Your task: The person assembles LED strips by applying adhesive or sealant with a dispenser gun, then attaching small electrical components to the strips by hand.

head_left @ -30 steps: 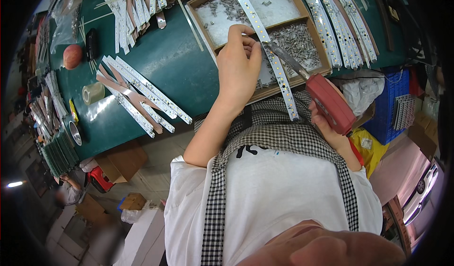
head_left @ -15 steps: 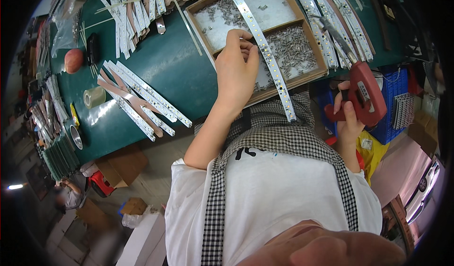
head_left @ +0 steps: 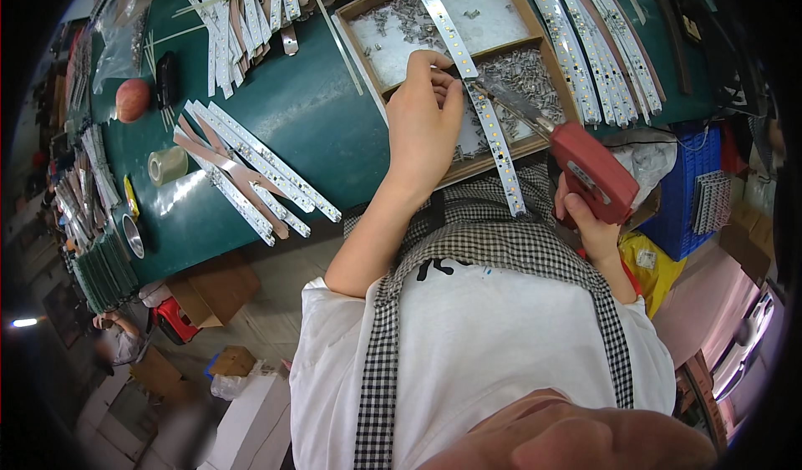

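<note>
A white LED strip [head_left: 499, 140] with rows of small chips lies slanted across a divided wooden tray [head_left: 545, 48], its near end past the tray's front edge. At the strip's left edge, about midway along, my left hand [head_left: 423, 119] is closed in a pinch. What its fingertips hold is too small to make out. My right hand [head_left: 588, 223] is wrapped round the grip of a red soldering gun [head_left: 595, 172]. The gun's thin tip reaches over the right compartment to the strip, close to my left fingertips. Whether it touches the strip cannot be told.
Small metal parts [head_left: 520, 81] fill the tray's compartments. More LED strips [head_left: 266, 165] lie in a pile at left, others [head_left: 585, 60] right of the tray. A tape roll [head_left: 168, 166] and an apple [head_left: 133, 100] sit at far left. A blue crate [head_left: 689, 190] stands below right.
My right hand has brought the soldering gun left and its tip down to the LED strip. My left hand keeps its pinch at the strip, barely shifted.
</note>
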`<action>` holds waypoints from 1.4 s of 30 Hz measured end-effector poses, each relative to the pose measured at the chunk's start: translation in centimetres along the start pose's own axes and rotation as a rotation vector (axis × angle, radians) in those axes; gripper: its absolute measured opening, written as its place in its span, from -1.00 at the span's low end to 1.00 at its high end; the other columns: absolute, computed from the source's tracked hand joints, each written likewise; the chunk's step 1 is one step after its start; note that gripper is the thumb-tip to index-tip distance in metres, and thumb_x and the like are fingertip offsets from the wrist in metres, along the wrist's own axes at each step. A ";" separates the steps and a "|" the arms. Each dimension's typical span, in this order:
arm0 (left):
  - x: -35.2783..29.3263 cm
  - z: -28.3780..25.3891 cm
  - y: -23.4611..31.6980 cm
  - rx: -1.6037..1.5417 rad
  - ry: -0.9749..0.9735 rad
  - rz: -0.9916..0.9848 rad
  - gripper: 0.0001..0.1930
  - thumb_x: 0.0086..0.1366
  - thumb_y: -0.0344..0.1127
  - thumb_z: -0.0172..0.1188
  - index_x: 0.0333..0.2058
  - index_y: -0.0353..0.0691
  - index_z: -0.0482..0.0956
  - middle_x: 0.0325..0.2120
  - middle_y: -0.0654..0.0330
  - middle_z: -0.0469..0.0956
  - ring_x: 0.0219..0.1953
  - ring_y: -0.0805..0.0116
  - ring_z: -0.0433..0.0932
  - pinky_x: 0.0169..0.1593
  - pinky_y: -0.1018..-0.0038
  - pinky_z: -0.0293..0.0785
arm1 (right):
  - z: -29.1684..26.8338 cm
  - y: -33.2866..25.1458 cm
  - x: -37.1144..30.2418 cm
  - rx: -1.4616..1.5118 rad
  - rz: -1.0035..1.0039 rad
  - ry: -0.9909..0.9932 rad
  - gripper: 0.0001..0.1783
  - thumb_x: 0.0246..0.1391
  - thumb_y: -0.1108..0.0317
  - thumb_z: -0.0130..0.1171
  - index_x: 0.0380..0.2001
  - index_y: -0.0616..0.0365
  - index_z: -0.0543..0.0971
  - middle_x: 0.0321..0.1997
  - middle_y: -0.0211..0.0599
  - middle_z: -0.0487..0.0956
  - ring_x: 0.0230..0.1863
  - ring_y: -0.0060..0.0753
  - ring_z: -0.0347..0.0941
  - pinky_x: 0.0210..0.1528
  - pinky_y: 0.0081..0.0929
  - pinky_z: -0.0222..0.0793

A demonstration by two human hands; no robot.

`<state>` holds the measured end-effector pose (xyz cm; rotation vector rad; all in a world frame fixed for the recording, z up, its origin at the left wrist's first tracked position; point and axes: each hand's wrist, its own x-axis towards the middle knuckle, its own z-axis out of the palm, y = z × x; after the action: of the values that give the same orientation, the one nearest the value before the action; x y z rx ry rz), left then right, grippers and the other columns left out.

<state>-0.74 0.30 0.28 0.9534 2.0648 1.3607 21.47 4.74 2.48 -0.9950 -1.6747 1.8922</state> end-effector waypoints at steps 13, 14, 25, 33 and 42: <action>0.3 0.2 -0.1 -0.018 0.011 0.048 -0.81 0.10 -0.52 0.07 -0.29 -0.31 0.32 -0.53 0.07 0.50 -0.47 0.26 0.53 -0.37 0.43 0.44 | -1.4 -0.2 0.8 0.105 -0.375 0.271 -0.45 -0.01 0.36 0.12 0.04 0.31 0.23 -0.14 -0.04 0.41 -0.50 -0.52 0.30 -0.54 -0.69 0.21; 0.2 0.2 -0.1 -0.024 0.002 0.057 -0.81 0.10 -0.52 0.07 -0.29 -0.31 0.32 -0.53 0.07 0.50 -0.47 0.26 0.53 -0.37 0.43 0.44 | -1.6 -0.3 0.9 0.093 -0.418 0.339 -0.47 -0.03 0.43 0.11 0.03 0.31 0.23 -0.14 -0.08 0.40 -0.48 -0.53 0.30 -0.52 -0.70 0.22; -0.7 0.2 0.4 0.059 0.042 0.045 -0.83 0.12 -0.46 0.09 -0.34 -0.32 0.29 -0.52 0.07 0.48 -0.51 0.32 0.50 -0.39 0.44 0.42 | -9.5 2.0 5.4 -0.692 -0.579 0.795 -0.27 -0.14 0.47 0.25 0.13 0.15 0.19 0.00 -0.15 0.38 -0.06 -0.26 0.39 -0.06 -0.45 0.32; -2.2 0.4 0.7 -0.089 -0.181 -0.109 -0.73 0.06 -0.56 0.17 -0.34 -0.29 0.22 -0.56 0.22 0.44 -0.57 0.66 0.33 -0.52 0.71 0.26 | -8.6 1.1 6.6 -1.085 -0.488 0.922 -0.23 -0.17 0.41 0.28 0.15 0.06 0.18 -0.02 -0.10 0.41 -0.05 -0.21 0.40 -0.05 -0.42 0.31; -2.9 -8.4 -1.1 -0.252 0.238 -0.050 -0.72 0.07 -0.59 0.13 -0.27 -0.23 0.26 -0.48 0.19 0.45 -0.49 0.58 0.38 -0.46 0.71 0.30 | -9.4 2.0 6.5 -1.070 -0.513 0.863 -0.26 -0.12 0.43 0.26 0.15 0.14 0.17 -0.03 -0.16 0.43 -0.05 -0.36 0.41 -0.04 -0.51 0.30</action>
<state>-5.21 -7.12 2.51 0.6552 2.0043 1.7286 24.54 15.35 -1.12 -1.2680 -1.9948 0.0529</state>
